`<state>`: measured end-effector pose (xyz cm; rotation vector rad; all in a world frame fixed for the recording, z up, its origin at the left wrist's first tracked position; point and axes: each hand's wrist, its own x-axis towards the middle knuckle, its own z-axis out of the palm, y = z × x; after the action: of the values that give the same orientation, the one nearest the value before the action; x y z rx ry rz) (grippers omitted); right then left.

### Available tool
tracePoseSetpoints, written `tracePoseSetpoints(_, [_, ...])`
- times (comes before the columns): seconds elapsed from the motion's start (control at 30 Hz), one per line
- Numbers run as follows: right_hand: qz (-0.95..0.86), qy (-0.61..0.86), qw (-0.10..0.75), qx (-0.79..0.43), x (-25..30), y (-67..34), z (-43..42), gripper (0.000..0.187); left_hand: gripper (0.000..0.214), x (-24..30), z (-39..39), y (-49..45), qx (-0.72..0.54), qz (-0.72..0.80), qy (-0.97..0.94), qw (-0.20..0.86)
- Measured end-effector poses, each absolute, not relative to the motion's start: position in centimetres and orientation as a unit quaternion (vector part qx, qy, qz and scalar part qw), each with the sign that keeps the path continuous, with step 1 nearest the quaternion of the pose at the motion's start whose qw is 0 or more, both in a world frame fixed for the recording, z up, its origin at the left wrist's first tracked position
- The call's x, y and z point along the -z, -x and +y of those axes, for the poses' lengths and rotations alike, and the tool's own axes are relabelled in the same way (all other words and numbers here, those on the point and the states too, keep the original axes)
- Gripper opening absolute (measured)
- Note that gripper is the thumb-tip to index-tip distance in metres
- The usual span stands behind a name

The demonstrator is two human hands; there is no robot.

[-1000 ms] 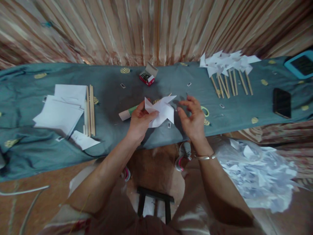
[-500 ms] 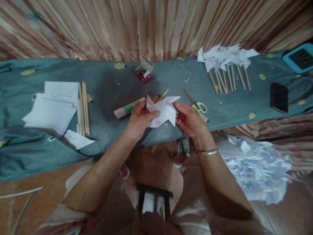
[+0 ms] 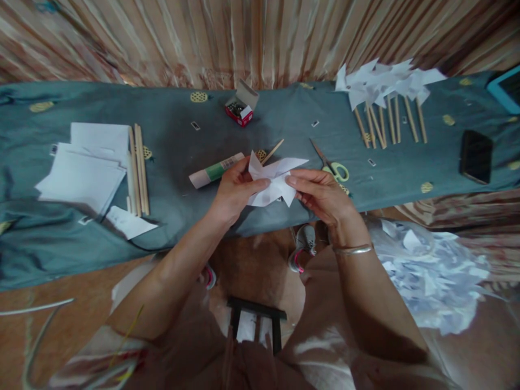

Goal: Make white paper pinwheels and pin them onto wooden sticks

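A white folded paper pinwheel (image 3: pixel 273 179) is held between both hands above the near edge of the teal cloth-covered table (image 3: pixel 182 227). My left hand (image 3: pixel 235 192) pinches its left side, thumb on top. On the right, my right hand (image 3: pixel 320 195) grips it with thumb and fingers closed on the paper. A wooden stick (image 3: pixel 273 151) pokes out behind the pinwheel. A glue stick (image 3: pixel 215 170) lies just left of my left hand. Yellow-handled scissors (image 3: pixel 331 165) lie just beyond my right hand.
A stack of white paper sheets (image 3: pixel 85 170) and several wooden sticks (image 3: pixel 138 168) lie at the left. Finished pinwheels on sticks (image 3: pixel 385 103) sit at the back right, next to a black phone (image 3: pixel 475 156). A small red box (image 3: pixel 240 108) stands at the back. A bag of paper scraps (image 3: pixel 430 276) sits low right.
My right hand has moved in from beside the pinwheel and closed on its right side. The scissors it had covered now show. The view has shifted slightly.
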<state>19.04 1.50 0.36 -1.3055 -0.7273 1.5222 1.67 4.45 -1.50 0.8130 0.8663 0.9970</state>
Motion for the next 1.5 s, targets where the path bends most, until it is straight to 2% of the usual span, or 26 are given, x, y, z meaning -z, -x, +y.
tracePoseSetpoints(0.4, [-0.342, 0.542, 0.470, -0.607, -0.3, -19.2, 1.2, 0.028, 0.052, 1.9, 4.7, -1.4, -0.444, 0.393, -0.391, 0.704])
tracePoseSetpoints(0.63, [-0.387, 0.578, 0.434, -0.572, 0.0, -19.4, 1.0, 0.029, 0.057, 2.3, 4.8, -1.4, -0.436, 0.386, -0.428, 0.691])
tracePoseSetpoints(1.07, [-0.482, 0.576, 0.426, -0.504, 0.3, -19.4, 0.7, 0.014, 0.058, 2.5, 4.7, -1.6, -0.437, 0.384, -0.438, 0.685])
tracePoseSetpoints(1.5, [-0.505, 0.582, 0.424, -0.476, 0.1, -18.7, 0.5, 0.024, 0.056, 2.8, 4.7, -1.7, -0.426, 0.391, -0.450, 0.681])
